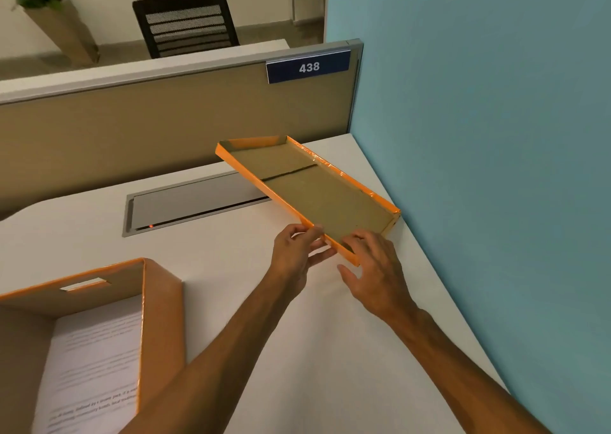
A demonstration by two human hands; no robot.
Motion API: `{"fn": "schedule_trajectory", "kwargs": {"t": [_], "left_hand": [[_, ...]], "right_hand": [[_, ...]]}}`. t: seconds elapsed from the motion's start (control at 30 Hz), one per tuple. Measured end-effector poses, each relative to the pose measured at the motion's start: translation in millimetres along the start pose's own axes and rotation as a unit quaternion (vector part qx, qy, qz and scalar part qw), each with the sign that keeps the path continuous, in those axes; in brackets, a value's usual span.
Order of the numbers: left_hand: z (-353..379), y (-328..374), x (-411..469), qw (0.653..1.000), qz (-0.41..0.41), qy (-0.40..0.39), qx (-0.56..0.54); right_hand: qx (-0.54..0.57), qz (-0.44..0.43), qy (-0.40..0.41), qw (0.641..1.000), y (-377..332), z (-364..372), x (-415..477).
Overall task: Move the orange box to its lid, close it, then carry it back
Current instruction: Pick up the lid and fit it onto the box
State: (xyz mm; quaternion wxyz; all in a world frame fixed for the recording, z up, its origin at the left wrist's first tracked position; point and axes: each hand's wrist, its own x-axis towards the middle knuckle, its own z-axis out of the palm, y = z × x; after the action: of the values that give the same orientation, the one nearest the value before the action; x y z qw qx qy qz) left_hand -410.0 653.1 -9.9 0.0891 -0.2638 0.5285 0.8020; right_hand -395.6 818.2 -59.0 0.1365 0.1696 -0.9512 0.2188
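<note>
Box (99,334): open on the desk (297,351) at lower left, printed paper (96,367) inside, well apart from the lid.
Lid (317,192): upside down, hollow side up, near end raised in the hands, far end out over the desk's back corner near the blue wall (496,136) (whether the far corner still touches the desk, hard to tell).
Left hand (297,251): fingers closed on the lid's near long edge, thumb on the rim, fingers under.
Right hand (373,265): fingers on the near short end, thumb hanging free below; looks more like a steadying touch than a firm clamp.
Risk one: both holds sit at one end, so the long far end could sag or swing and scrape the wall.
Risk two: the lid must be flipped before it goes on; with a light right-hand hold, the turn could twist it loose.
Risk three: thin cardboard, and the seam across the middle may buckle if pinched hard.
Risk four: the paper stands close to the box's inner wall, so a crooked lid might catch on the rim.
Cable flap (195,202): just beside the lid, out of the way.
</note>
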Motion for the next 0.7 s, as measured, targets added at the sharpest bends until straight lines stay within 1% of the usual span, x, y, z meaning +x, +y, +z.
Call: {"fn": "schedule_trajectory", "kwargs": {"t": [0.13,0.3,0.37,0.47,0.53,0.6,0.7], "left_hand": [[6,6,-23,0.999,0.030,0.021,0.019],[10,19,-45,0.992,0.093,0.052,0.061],[10,26,-52,0.987,0.129,0.051,0.083],[10,39,-62,0.979,0.165,0.024,0.121],[4,44,-65,0.975,0.168,0.017,0.147],[-10,44,-64,0.975,0.155,0.029,0.159],[-42,35,-61,0.978,0.106,0.050,0.175]], "right_hand": [[0.021,-0.019,0.072,0.997,-14,-1,-2],[0.068,-0.037,0.128,0.989,-32,-10,-1],[0.104,-0.033,0.140,0.984,-38,-18,2],[0.205,0.016,0.137,0.969,-54,-38,10],[0.274,0.076,0.138,0.949,-64,-57,13],[0.357,0.145,0.111,0.916,-67,-73,14],[0.497,0.192,0.081,0.843,-58,-85,16]]}}
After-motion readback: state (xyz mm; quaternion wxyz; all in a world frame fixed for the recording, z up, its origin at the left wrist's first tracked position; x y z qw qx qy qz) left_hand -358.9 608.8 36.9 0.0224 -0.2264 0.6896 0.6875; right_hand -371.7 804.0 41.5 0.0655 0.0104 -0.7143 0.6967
